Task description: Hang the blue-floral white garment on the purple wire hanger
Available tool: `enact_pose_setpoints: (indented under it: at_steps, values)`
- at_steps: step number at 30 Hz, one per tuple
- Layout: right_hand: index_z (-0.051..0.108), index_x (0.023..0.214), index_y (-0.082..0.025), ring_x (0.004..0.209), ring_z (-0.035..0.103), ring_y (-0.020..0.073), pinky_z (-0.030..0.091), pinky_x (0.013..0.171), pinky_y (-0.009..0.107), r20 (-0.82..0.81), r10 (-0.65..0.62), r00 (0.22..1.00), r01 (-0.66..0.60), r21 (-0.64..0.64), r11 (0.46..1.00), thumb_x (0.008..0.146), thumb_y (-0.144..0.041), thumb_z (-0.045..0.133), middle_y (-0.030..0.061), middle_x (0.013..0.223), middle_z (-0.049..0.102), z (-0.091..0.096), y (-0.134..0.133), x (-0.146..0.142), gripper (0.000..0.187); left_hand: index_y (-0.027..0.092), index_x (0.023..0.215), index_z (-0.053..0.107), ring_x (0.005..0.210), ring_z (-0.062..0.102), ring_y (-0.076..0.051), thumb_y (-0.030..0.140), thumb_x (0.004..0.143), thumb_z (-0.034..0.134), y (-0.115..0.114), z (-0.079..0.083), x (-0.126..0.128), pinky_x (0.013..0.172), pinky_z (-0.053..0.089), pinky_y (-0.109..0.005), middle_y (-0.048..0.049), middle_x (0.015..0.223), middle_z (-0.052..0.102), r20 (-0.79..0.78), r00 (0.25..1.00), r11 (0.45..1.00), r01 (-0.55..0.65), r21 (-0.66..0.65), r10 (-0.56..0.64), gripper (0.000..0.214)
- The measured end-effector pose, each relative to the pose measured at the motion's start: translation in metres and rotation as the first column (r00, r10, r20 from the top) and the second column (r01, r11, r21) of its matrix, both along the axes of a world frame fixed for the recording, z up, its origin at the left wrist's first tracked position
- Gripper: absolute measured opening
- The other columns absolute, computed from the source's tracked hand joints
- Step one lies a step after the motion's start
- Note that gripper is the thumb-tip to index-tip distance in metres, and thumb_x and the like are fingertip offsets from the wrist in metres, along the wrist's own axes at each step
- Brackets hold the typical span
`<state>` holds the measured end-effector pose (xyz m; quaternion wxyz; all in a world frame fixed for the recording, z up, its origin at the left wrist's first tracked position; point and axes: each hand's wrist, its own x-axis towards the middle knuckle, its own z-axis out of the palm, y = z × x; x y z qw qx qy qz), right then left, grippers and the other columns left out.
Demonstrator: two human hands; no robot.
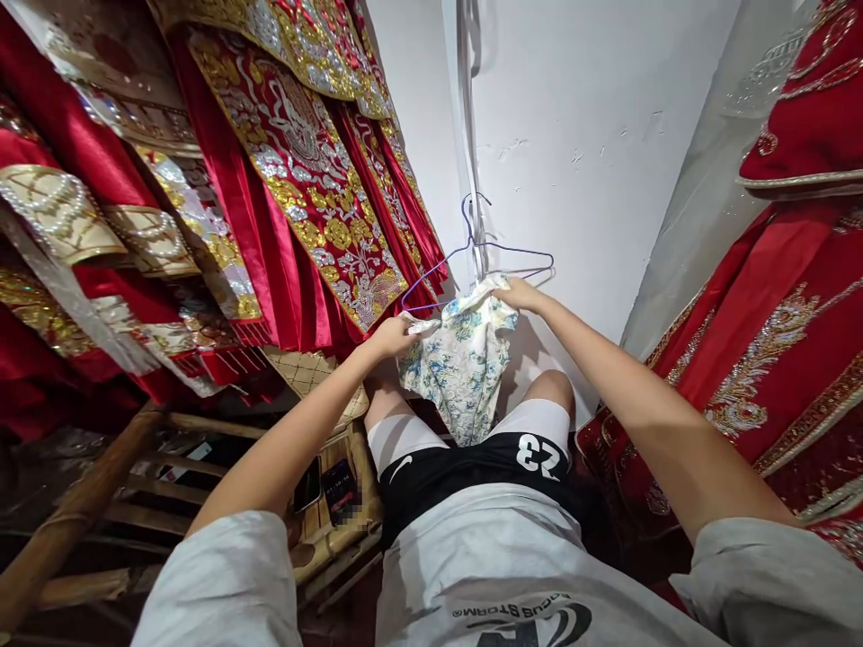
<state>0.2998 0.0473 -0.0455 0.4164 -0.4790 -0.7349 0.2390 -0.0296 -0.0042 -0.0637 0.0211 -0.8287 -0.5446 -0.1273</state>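
A small white garment with a blue and yellow floral print (pixel 465 359) hangs spread between my two hands, above my knees. My left hand (pixel 395 336) pinches its upper left edge. The upper right edge is gripped by my right hand (pixel 520 295), arm stretched forward. Just beyond the garment, a thin purple clothes hanger (pixel 472 244) hangs by its hook at the white upright on the wall. The hanger's lower bar passes close behind the garment's top; whether they touch, I cannot tell.
Red and gold embroidered costumes (pixel 316 171) hang along the left, close to my left arm. More red embroidered garments (pixel 761 359) hang at the right. A bamboo seat (pixel 364 467) beside my left leg carries a phone (pixel 341 490). A white wall (pixel 573 117) stands ahead.
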Motion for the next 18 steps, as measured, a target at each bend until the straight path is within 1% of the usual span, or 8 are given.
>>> enact_pose_setpoints:
  at_steps: [2, 5, 8, 10, 12, 14, 16, 18]
  values:
    - [0.063, 0.076, -0.016, 0.086, 0.062, 0.0243, 0.051, 0.087, 0.037, 0.030, -0.014, 0.999, 0.014, -0.022, 1.000, 0.071, -0.021, 0.063, 0.0081, 0.083, 0.071, -0.014, 0.001, -0.001, 0.007, 0.019, 0.063, 0.058, 0.074, 0.060, -0.023, 0.036, 0.077, 0.062, 0.003, 0.003, 0.004, 0.069, 0.042, -0.031, -0.0083, 0.072, 0.064, 0.030, 0.995, 0.995, -0.089, -0.044, 0.090, 0.022]
    - [0.062, 0.073, -0.017, 0.080, 0.062, 0.0245, 0.052, 0.083, 0.038, 0.045, -0.043, 0.998, 0.044, -0.015, 0.999, 0.073, -0.025, 0.061, 0.0063, 0.077, 0.069, -0.026, -0.003, 0.004, 0.008, 0.019, 0.061, 0.057, 0.066, 0.057, -0.021, 0.032, 0.077, 0.063, 0.003, 0.008, 0.006, 0.063, 0.041, -0.030, -0.0053, 0.062, 0.060, 0.105, 0.981, 0.981, -0.152, -0.121, 0.165, 0.022]
    - [0.060, 0.069, -0.018, 0.073, 0.060, 0.0218, 0.051, 0.077, 0.035, 0.022, -0.090, 0.996, 0.090, -0.004, 0.996, 0.074, -0.029, 0.061, 0.0041, 0.070, 0.066, -0.029, -0.007, 0.012, 0.012, 0.019, 0.064, 0.057, 0.065, 0.056, -0.020, 0.030, 0.080, 0.059, 0.001, 0.015, 0.010, 0.061, 0.040, -0.029, -0.0042, 0.059, 0.057, 0.253, 0.941, 0.974, -0.217, -0.063, 0.226, 0.020]
    - [0.063, 0.072, -0.017, 0.073, 0.061, 0.0212, 0.051, 0.076, 0.034, -0.035, -0.097, 0.995, 0.097, -0.016, 0.995, 0.073, -0.030, 0.062, 0.0051, 0.074, 0.069, -0.029, -0.008, 0.015, 0.013, 0.018, 0.067, 0.057, 0.068, 0.057, -0.020, 0.031, 0.082, 0.058, 0.001, 0.019, 0.015, 0.062, 0.041, -0.029, -0.0052, 0.064, 0.060, 0.315, 0.915, 0.963, -0.268, 0.004, 0.253, 0.020]
    - [0.067, 0.079, -0.016, 0.078, 0.063, 0.0219, 0.050, 0.077, 0.033, -0.100, -0.099, 0.990, 0.096, -0.031, 0.995, 0.072, -0.032, 0.064, 0.0074, 0.083, 0.072, -0.031, -0.009, 0.017, 0.018, 0.018, 0.069, 0.057, 0.071, 0.058, -0.021, 0.032, 0.084, 0.057, 0.003, 0.023, 0.021, 0.064, 0.042, -0.029, -0.0073, 0.071, 0.063, 0.323, 0.904, 0.952, -0.304, 0.025, 0.280, 0.021]
    - [0.068, 0.084, -0.015, 0.082, 0.064, 0.0228, 0.050, 0.078, 0.033, -0.148, -0.111, 0.983, 0.109, -0.024, 0.994, 0.071, -0.035, 0.064, 0.0087, 0.088, 0.074, -0.034, -0.009, 0.017, 0.025, 0.018, 0.068, 0.056, 0.074, 0.060, -0.021, 0.029, 0.084, 0.055, 0.006, 0.024, 0.026, 0.065, 0.042, -0.029, -0.0088, 0.074, 0.064, 0.298, 0.908, 0.950, -0.312, 0.008, 0.296, 0.020]
    - [0.068, 0.080, -0.016, 0.081, 0.064, 0.0228, 0.049, 0.078, 0.033, -0.176, -0.134, 0.975, 0.133, -0.013, 0.991, 0.069, -0.038, 0.064, 0.0079, 0.085, 0.073, -0.037, -0.010, 0.017, 0.025, 0.018, 0.065, 0.054, 0.076, 0.061, -0.023, 0.027, 0.083, 0.057, 0.009, 0.022, 0.030, 0.066, 0.044, -0.029, -0.0092, 0.074, 0.064, 0.255, 0.922, 0.956, -0.291, -0.047, 0.293, 0.020]
    - [0.064, 0.071, -0.017, 0.076, 0.062, 0.0215, 0.048, 0.074, 0.032, -0.203, -0.160, 0.966, 0.155, -0.042, 0.987, 0.068, -0.038, 0.065, 0.0054, 0.076, 0.069, -0.039, -0.011, 0.017, 0.021, 0.018, 0.062, 0.053, 0.076, 0.062, -0.024, 0.026, 0.083, 0.059, 0.009, 0.019, 0.032, 0.067, 0.046, -0.031, -0.0101, 0.075, 0.064, 0.221, 0.931, 0.955, -0.272, -0.115, 0.292, 0.023]
